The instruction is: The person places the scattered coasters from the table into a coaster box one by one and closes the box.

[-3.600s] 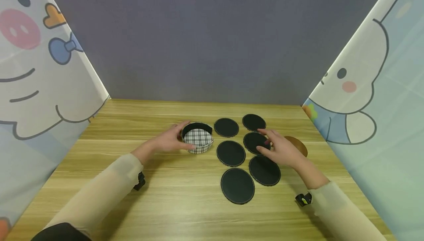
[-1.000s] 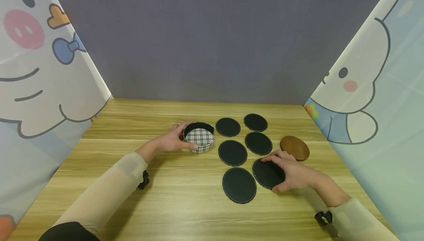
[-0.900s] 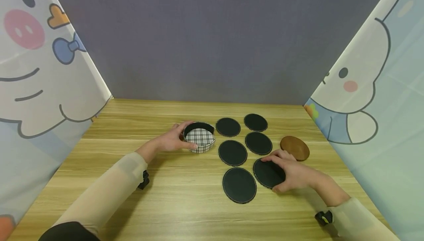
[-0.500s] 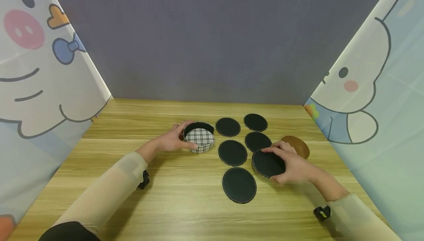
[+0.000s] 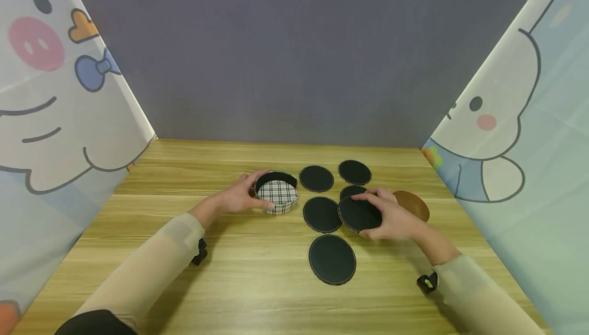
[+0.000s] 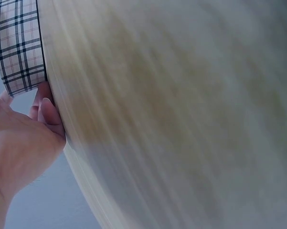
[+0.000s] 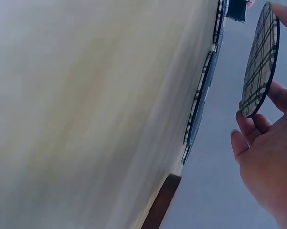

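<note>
My left hand holds a round coaster holder, thumb at the near side and fingers at the far side. Its inside has a black wall and a plaid floor. In the left wrist view the plaid outer wall stands on the table against the palm. My right hand pinches a round coaster by its edge, black face up, raised off the table. The right wrist view shows this coaster's plaid underside tilted above the table. Beneath it in the head view, another black coaster is partly covered.
More black coasters lie flat: two at the back, one in the middle and one nearest me. A brown disc lies right of them, partly behind my right hand. A grey panel stands behind the wooden table.
My right hand came down to the nearer right coaster, took it by the edge and lifted it, then carried it left and away from me. My left hand stayed at the holder.
</note>
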`<move>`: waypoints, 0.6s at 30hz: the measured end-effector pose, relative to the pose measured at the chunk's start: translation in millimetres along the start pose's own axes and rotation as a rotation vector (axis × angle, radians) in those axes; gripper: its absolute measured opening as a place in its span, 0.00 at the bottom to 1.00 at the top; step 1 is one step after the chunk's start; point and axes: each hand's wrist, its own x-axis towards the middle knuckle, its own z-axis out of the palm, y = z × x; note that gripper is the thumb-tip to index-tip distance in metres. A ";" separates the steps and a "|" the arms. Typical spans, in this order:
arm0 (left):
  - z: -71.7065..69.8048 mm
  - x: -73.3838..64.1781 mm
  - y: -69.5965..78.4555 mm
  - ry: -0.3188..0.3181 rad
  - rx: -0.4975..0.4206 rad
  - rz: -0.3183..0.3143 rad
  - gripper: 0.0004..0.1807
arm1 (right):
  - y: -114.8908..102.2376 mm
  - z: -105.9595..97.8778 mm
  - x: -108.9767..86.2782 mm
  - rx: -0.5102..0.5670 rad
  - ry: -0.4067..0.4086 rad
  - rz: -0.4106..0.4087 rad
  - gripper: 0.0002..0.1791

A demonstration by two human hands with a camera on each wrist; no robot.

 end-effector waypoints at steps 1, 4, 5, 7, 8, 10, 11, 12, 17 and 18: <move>0.0 0.0 0.1 -0.001 0.002 0.001 0.66 | 0.0 0.5 2.9 0.004 0.001 -0.002 0.48; 0.1 0.5 -0.6 0.001 0.011 0.006 0.66 | -1.0 2.0 12.2 0.011 0.008 -0.020 0.47; 0.0 0.8 -1.1 0.002 0.010 0.008 0.66 | -1.5 2.5 15.5 0.013 0.009 -0.026 0.47; 0.0 1.2 -2.1 0.002 0.011 0.014 0.66 | -2.9 3.8 22.3 0.023 0.008 -0.037 0.47; 0.0 1.6 -2.8 0.002 0.011 0.016 0.66 | -4.0 4.4 25.5 0.026 0.007 -0.039 0.47; 0.2 1.7 -3.1 -0.002 0.008 0.017 0.66 | -6.2 5.6 32.1 0.030 0.003 -0.043 0.47; 0.3 2.0 -3.3 -0.004 0.006 0.017 0.66 | -7.7 6.0 35.1 0.031 0.001 -0.043 0.47; 0.5 2.1 -3.4 -0.007 0.006 0.018 0.66 | -9.6 6.2 38.2 0.035 0.000 -0.045 0.47; 0.4 1.9 -2.1 -0.011 -0.009 0.016 0.65 | -19.9 6.0 53.7 0.050 -0.012 -0.039 0.47; 0.2 1.9 -1.8 -0.010 -0.011 0.017 0.65 | -22.3 5.6 57.0 0.060 -0.018 -0.034 0.47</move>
